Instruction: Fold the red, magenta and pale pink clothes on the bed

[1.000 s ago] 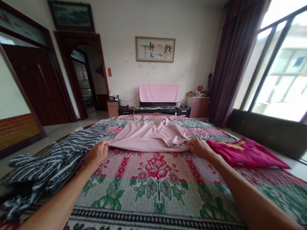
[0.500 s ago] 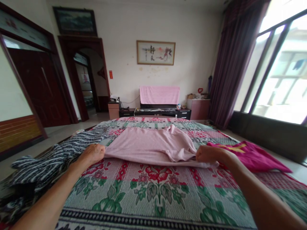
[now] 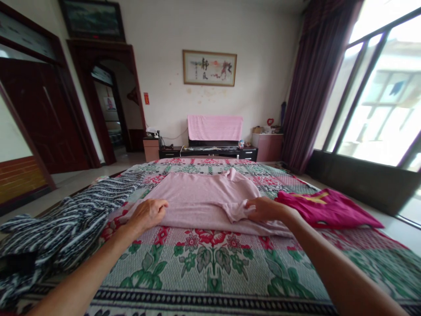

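A pale pink shirt (image 3: 197,188) lies spread on the flowered bedcover (image 3: 213,259), its near part folded over in a wide band. My left hand (image 3: 149,213) rests over the left part of this band with its fingers curled closed. What is under those fingertips, if anything, is hidden. On the right, my right hand (image 3: 265,208) pinches a bunched bit of the shirt, which looks like a sleeve. Past the right hand, a flap of the band stretches out along the bedcover.
Black-and-white striped cloth (image 3: 75,210) lies heaped at the left. A folded magenta garment (image 3: 332,210) with a yellow mark sits to the right. Behind the bed stand a low black cabinet (image 3: 210,152) and a screen draped with a pink cloth (image 3: 215,127).
Both hands have moved inward from the shirt's side edges, the left one to the right. My right hand now pinches the bunched part. The camera view has shifted slightly.
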Motion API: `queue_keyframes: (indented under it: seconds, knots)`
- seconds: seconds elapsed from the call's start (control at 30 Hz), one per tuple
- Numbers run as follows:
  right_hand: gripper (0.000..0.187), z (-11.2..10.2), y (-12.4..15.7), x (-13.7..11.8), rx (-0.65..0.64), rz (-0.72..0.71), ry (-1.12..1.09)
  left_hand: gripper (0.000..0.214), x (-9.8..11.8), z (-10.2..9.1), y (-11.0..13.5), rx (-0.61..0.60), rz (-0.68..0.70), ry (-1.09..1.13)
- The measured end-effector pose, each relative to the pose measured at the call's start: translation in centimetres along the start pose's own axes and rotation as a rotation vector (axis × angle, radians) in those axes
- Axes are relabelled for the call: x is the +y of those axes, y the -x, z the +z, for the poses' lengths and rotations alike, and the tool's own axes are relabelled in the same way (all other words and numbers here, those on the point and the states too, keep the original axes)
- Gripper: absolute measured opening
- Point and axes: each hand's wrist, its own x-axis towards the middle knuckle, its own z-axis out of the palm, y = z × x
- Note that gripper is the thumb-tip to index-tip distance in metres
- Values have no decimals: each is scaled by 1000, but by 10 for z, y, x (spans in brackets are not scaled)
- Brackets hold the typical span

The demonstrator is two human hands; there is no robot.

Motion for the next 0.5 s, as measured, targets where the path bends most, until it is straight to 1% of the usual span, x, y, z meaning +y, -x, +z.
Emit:
queue_keyframes:
  seconds: [0.07,0.1,0.17,0.2,0.23,0.27,0.3,0.37,0.4,0.43,0.5]
  knots:
    - [24,7,-6,-1,84,-8,10,27,6,13,2,6,60,20]
    - [22,8,-9,-1,100,-6,7,26,7,18,4,18,83,16]
    - [24,7,-13,-2,93,46,-36,25,7,25,5,50,107,-12]
    - [25,6,-16,-3,116,95,-71,25,6,27,6,61,113,-26]
    - [25,5,-18,-3,173,149,-118,25,6,29,6,66,119,-36]
    - [25,4,-20,-2,262,183,-183,25,5,29,6,67,124,-43]
    - [28,3,-22,-1,376,188,-262,25,4,30,7,67,127,-47]
    - [39,2,-25,4,592,123,-440,24,3,30,7,67,126,-44]
    - [45,1,-25,8,667,90,-517,24,3,30,7,66,126,-38]
    - [48,0,-26,14,714,82,-567,24,3,30,7,64,127,-29]
    - [48,-3,-25,26,761,160,-581,24,2,32,7,65,128,-8]
